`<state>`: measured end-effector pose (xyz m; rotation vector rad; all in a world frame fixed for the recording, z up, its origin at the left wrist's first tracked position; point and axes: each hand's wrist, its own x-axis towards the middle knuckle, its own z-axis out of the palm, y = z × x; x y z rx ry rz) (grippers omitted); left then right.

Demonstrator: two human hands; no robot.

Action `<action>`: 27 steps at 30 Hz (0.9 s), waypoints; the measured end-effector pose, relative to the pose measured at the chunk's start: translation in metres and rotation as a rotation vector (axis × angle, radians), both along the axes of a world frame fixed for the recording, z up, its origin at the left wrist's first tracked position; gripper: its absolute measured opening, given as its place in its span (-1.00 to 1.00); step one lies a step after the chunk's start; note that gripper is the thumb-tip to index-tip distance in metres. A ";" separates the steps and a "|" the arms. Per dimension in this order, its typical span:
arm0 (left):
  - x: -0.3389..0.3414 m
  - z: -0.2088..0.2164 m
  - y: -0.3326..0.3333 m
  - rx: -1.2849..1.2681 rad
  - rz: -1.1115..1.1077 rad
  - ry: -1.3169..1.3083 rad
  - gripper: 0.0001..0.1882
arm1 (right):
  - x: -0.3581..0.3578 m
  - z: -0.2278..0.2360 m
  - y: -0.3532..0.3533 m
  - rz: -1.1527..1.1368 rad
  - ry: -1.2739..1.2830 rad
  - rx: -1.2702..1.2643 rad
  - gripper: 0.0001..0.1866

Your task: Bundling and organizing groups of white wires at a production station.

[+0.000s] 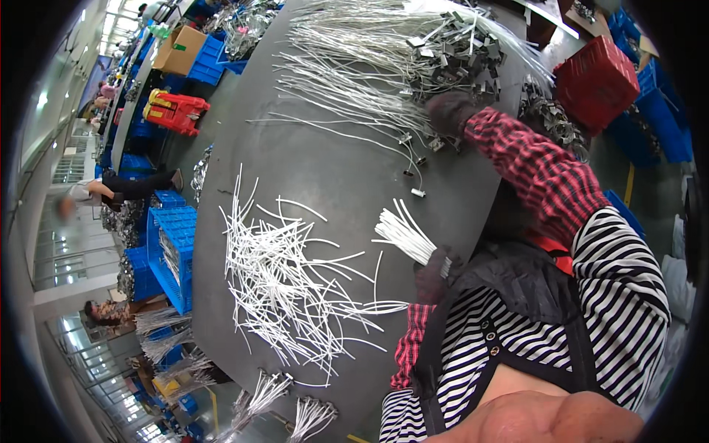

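Black-and-white striped shirt [620,269] looms; dark-gloved left grip [433,277] clasps slim white tubes [405,236]; right grip [450,112], at grey metal clips [461,55], is unclear.

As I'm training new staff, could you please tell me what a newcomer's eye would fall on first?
The tangled pile of white strands, lower left on the grey table, probably stands out first. Next come the left hand, gripping a white bundle mid-picture, and the right hand at the metal-ended wires up top.
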<state>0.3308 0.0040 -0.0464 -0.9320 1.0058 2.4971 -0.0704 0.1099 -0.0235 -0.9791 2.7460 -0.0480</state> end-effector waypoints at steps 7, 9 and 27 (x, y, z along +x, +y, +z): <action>-0.001 0.011 -0.013 0.017 0.174 -0.018 -0.63 | 0.003 0.046 0.035 -0.240 -0.087 -0.470 -0.70; -0.006 0.010 -0.017 0.001 0.171 -0.006 -0.62 | 0.005 0.050 0.054 -0.357 -0.285 -0.891 -0.65; -0.024 0.035 0.038 -0.171 0.342 0.020 -0.72 | 0.020 -0.058 0.135 -0.358 0.051 -0.160 -0.64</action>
